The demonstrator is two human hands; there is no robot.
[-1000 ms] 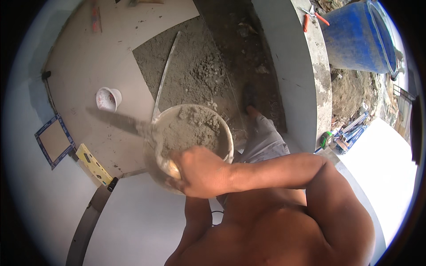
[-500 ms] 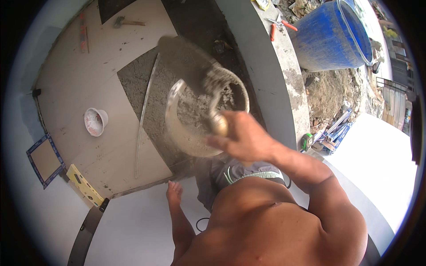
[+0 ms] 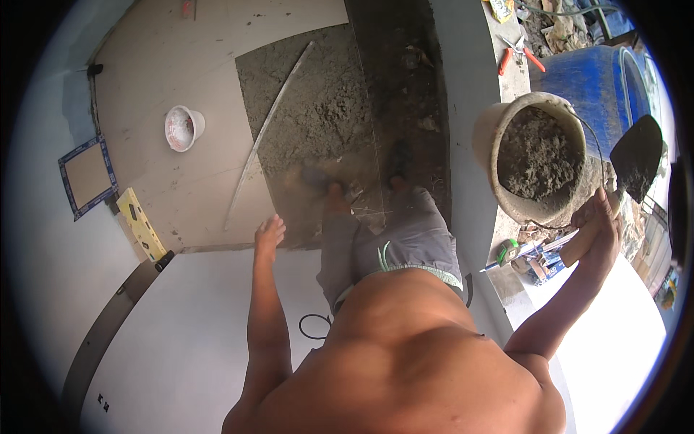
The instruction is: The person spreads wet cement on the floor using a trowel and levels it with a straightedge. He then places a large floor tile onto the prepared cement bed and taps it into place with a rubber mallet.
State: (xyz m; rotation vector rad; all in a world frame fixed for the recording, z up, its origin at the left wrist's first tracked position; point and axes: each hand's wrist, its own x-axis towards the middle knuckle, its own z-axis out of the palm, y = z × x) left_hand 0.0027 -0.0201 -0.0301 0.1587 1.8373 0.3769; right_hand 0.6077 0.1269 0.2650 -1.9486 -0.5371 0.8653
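Observation:
My right hand (image 3: 604, 230) is closed around the wooden handle of a trowel (image 3: 637, 158), its dark blade pointing up and away at the far right. Beside that hand is a pale bucket (image 3: 494, 155) holding grey mortar (image 3: 538, 163), over the ledge on my right. A thin wire handle loops off the bucket's rim near the trowel; whether my fingers touch the wire, I cannot tell. My left hand (image 3: 270, 234) hangs empty with its fingers loosely apart. Ahead of me a rough grey mortar bed (image 3: 318, 108) covers part of the floor, and a long straightedge (image 3: 269, 130) crosses it.
Large tiles (image 3: 210, 65) cover the floor at left, where a small white bowl (image 3: 182, 129) sits. A yellow spirit level (image 3: 140, 226) leans by the left wall. Red-handled pliers (image 3: 519, 55) and a green tape measure (image 3: 507, 252) lie on the ledge, near a blue barrel (image 3: 589, 87).
The mortar bucket has gone from over the mortar bed in front of me to the ledge on my right. My right hand has swung right with the trowel.

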